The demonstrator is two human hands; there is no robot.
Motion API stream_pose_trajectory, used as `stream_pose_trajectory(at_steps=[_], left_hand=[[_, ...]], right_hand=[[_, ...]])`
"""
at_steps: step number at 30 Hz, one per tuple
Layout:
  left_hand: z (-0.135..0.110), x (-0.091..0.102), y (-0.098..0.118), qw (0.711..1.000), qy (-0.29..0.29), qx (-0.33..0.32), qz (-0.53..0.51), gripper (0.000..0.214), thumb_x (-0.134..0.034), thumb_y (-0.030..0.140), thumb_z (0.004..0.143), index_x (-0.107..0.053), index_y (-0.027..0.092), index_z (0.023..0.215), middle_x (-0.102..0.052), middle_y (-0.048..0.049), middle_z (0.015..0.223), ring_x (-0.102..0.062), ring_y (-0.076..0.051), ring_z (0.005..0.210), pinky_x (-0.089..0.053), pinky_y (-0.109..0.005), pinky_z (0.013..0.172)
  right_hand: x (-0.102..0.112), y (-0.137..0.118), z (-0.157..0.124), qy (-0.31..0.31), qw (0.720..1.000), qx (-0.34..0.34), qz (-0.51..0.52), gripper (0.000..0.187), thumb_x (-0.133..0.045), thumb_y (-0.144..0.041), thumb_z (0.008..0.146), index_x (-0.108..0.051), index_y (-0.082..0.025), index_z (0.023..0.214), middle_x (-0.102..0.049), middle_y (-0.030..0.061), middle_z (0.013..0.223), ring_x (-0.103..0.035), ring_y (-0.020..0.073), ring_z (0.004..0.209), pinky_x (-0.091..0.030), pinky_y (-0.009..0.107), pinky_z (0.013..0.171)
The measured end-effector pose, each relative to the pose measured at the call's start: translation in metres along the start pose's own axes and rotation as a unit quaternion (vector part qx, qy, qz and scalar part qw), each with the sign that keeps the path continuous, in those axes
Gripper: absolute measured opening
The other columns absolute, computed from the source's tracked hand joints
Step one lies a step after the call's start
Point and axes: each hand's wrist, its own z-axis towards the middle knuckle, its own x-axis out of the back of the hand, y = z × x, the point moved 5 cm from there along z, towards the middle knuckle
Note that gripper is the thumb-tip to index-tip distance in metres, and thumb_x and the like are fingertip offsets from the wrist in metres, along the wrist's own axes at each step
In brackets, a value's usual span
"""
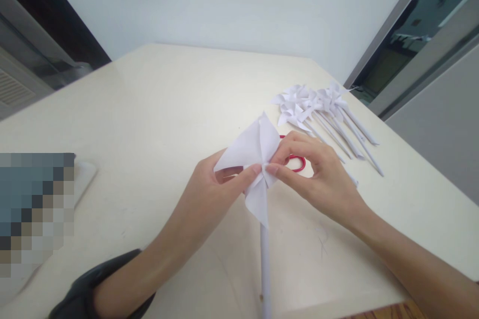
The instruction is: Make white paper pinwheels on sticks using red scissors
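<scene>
A white paper pinwheel [250,145] is held above the table in front of me, its rolled paper stick [265,264] pointing down toward the near edge. My left hand [224,179] grips it from the left, thumb pressed at the centre and the other fingers behind the blades. From the right, my right hand [312,167] pinches the pinwheel near its centre with thumb and fingertips. The red handles of what look like scissors [298,164] show partly behind my right hand; the rest is hidden.
Several finished-looking paper pinwheels [299,102] with rolled sticks lie in a pile at the back right of the cream table [168,99]. A pixelated flat object [33,199] lies at the left. A white wall [224,5] stands behind.
</scene>
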Motion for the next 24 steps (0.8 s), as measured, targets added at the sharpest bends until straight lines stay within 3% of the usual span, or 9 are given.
stream_pose_trajectory(at_steps=[7,15,24], left_hand=[[-0.002,-0.002,0.005,1.0,-0.013,-0.012,0.01,0.014,-0.065,0.024,0.077,-0.068,0.026,0.091,-0.073,0.0045,0.08,-0.067,-0.017,0.076,-0.049,-0.02,0.062],[-0.001,0.0,-0.005,1.0,-0.004,-0.014,-0.027,0.019,-0.065,0.028,0.078,-0.068,0.025,0.097,-0.074,0.0014,0.088,-0.067,-0.021,0.082,-0.051,-0.025,0.069],[-0.002,-0.001,-0.002,1.0,0.004,-0.019,-0.014,0.024,-0.065,0.027,0.078,-0.067,0.024,0.101,-0.074,0.0013,0.091,-0.067,-0.019,0.082,-0.051,-0.023,0.067]], right_hand=[[0.0,0.0,-0.001,-0.003,1.0,-0.015,0.002,0.015,-0.063,-0.023,0.08,-0.059,-0.018,0.066,-0.06,-0.003,0.072,-0.053,0.0097,0.069,-0.039,0.025,0.065],[-0.002,0.001,0.0,-0.009,1.0,-0.002,-0.003,0.013,-0.059,-0.021,0.084,-0.06,-0.019,0.071,-0.06,-0.0037,0.074,-0.052,0.0096,0.07,-0.037,0.028,0.072],[-0.001,-0.006,-0.005,0.058,0.993,0.045,-0.088,0.011,-0.061,-0.02,0.081,-0.058,-0.019,0.07,-0.058,-0.0049,0.074,-0.051,0.0091,0.065,-0.031,0.035,0.081]])
